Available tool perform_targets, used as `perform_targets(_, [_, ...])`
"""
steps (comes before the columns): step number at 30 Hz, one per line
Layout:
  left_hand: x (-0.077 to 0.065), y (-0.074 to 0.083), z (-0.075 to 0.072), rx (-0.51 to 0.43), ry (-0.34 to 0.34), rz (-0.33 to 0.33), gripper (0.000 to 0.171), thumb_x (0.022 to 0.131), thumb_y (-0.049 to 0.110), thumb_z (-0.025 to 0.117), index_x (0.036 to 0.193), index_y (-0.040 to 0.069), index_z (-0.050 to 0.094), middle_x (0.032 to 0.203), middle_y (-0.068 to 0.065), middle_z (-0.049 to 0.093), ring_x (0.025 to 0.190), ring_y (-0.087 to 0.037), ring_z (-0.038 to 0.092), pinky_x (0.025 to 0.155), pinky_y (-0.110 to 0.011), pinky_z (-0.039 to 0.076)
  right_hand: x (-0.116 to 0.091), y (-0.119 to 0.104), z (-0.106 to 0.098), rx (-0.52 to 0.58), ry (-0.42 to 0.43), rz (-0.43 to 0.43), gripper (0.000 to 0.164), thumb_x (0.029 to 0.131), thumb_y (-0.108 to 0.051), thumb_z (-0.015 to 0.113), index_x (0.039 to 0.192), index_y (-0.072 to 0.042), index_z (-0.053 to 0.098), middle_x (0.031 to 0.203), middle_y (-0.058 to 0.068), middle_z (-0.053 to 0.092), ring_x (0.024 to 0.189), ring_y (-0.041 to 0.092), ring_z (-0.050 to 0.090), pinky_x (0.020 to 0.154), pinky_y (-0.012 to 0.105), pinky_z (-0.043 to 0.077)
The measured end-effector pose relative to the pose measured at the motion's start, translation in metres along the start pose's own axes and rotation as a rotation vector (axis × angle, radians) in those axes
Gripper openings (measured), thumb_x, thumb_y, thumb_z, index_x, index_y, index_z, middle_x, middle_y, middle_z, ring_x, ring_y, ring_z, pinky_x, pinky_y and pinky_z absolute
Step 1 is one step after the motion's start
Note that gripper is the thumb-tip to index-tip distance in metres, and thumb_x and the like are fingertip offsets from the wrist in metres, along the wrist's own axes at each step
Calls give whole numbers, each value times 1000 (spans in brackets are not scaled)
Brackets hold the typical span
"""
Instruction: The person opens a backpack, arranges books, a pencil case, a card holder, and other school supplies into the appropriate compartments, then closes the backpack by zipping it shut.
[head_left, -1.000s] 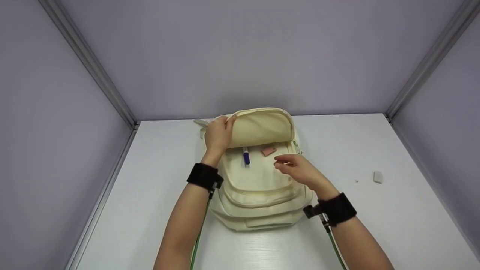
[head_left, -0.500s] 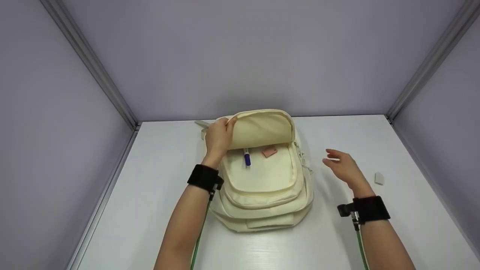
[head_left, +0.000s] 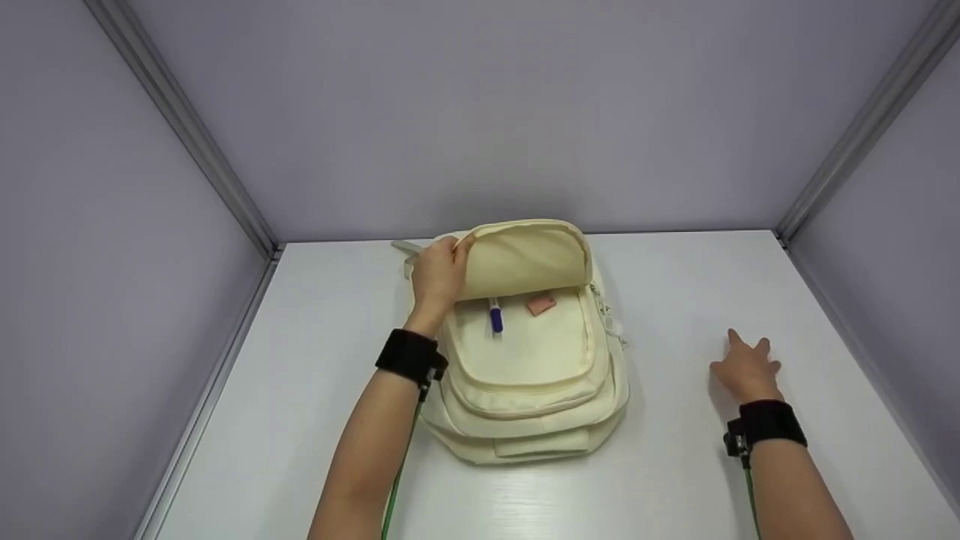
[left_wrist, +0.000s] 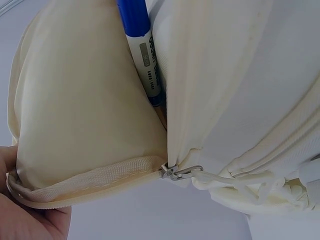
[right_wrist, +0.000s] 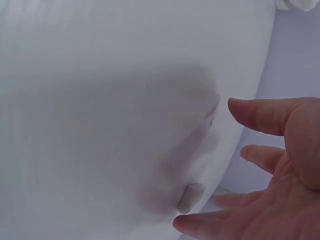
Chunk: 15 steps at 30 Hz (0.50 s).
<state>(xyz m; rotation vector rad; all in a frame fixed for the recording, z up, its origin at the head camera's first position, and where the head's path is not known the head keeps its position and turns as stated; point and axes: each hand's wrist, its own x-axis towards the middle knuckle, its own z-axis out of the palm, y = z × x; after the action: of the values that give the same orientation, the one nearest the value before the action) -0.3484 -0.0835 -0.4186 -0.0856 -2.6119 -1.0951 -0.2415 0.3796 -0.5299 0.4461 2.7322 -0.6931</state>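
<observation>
A cream backpack (head_left: 525, 360) lies on the table with its front pocket unzipped. My left hand (head_left: 439, 277) grips the upper left edge of the pocket flap (head_left: 529, 262) and holds it raised; in the left wrist view the fingers (left_wrist: 30, 220) pinch its zippered border. In the pocket lie a blue-capped marker (head_left: 496, 315) and a small pink block (head_left: 541, 303) resembling an eraser. Off to the right, my right hand (head_left: 748, 371) hovers over the table, fingers spread and holding nothing. A small whitish block (right_wrist: 191, 197) lies just beyond its fingertips in the right wrist view, hidden in the head view.
The white table (head_left: 330, 390) meets grey panels (head_left: 480, 112) at the back and sides. A metal zipper pull (left_wrist: 172, 172) sits at the pocket's corner, and a pale strap (head_left: 405, 247) sticks out at the upper left of the bag.
My right hand has gone from above the pocket to the right, over the place where the whitish block lay, and its fingers have spread. My left hand keeps its hold on the flap.
</observation>
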Motion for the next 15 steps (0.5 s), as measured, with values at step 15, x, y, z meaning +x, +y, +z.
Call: perform_targets(15, [-1,0,2,9,-13,20,46,100,38,55,64,15,39,59,4,34,54,-15,36,51,-31,27,-5,6,-12,-143,-49,16,41,94,5,33,130,23,42,119,45,39,104,62,44,74,60,48])
